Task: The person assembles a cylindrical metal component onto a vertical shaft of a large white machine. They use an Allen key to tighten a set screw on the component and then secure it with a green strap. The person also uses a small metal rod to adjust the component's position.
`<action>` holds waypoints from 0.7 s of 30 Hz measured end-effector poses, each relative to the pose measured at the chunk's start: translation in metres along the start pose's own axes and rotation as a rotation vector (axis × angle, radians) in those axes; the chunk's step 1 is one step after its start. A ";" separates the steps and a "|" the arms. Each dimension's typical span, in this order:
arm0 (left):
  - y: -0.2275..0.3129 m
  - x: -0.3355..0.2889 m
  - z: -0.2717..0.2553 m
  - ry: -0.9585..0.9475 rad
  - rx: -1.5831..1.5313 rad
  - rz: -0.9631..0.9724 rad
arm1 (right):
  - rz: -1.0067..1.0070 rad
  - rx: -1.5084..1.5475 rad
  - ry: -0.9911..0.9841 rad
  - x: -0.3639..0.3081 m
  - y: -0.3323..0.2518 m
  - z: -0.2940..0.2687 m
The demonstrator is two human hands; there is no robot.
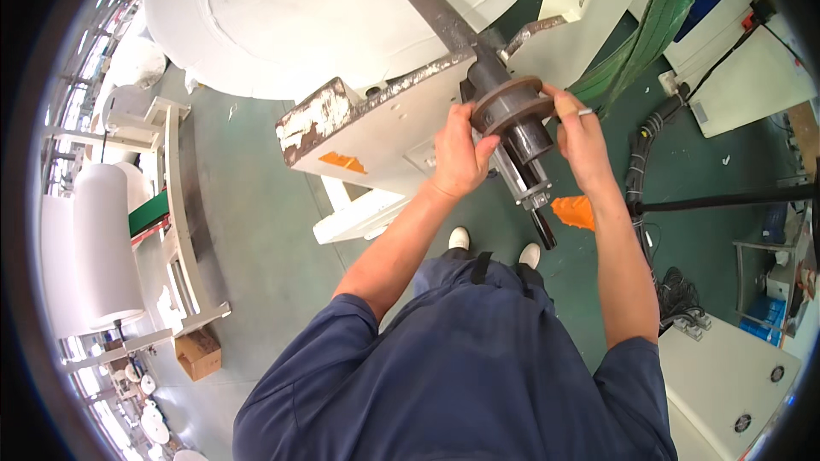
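Both my hands grip a dark, flanged metal collar at the near end of a long steel shaft. My left hand wraps the collar's left side, thumb toward me. On its right side my right hand closes on the flange rim, with a thin light-coloured rod showing by its fingers. The shaft runs away from me into the middle of a huge white roll and rests on the machine frame. Below the collar, a metal guide with a dark spindle points toward me.
A cream machine frame with chipped paint stands before me. Green strap fabric hangs at the right. Bundled cables and a black bar lie beyond my right arm. White rolls and a cardboard box stand left.
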State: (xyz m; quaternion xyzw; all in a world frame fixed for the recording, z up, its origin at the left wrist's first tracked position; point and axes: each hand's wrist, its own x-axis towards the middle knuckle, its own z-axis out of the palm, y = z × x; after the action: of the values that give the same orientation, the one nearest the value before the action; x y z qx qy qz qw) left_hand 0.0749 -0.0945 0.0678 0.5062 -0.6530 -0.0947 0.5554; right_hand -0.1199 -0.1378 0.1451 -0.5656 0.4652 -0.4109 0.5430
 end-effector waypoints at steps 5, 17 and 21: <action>0.008 0.004 -0.007 -0.063 0.118 -0.013 | 0.011 -0.045 0.090 0.016 0.008 0.012; -0.007 -0.006 0.003 0.030 0.143 0.089 | -0.434 -0.130 0.009 0.057 0.022 0.017; -0.001 0.002 0.014 0.108 0.044 0.110 | -0.345 -0.081 -0.041 0.060 0.031 0.009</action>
State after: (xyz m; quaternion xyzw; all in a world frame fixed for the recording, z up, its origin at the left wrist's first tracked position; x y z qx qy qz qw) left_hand 0.0643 -0.1023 0.0634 0.4860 -0.6507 -0.0224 0.5830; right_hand -0.0995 -0.1935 0.1112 -0.6669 0.3662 -0.4672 0.4504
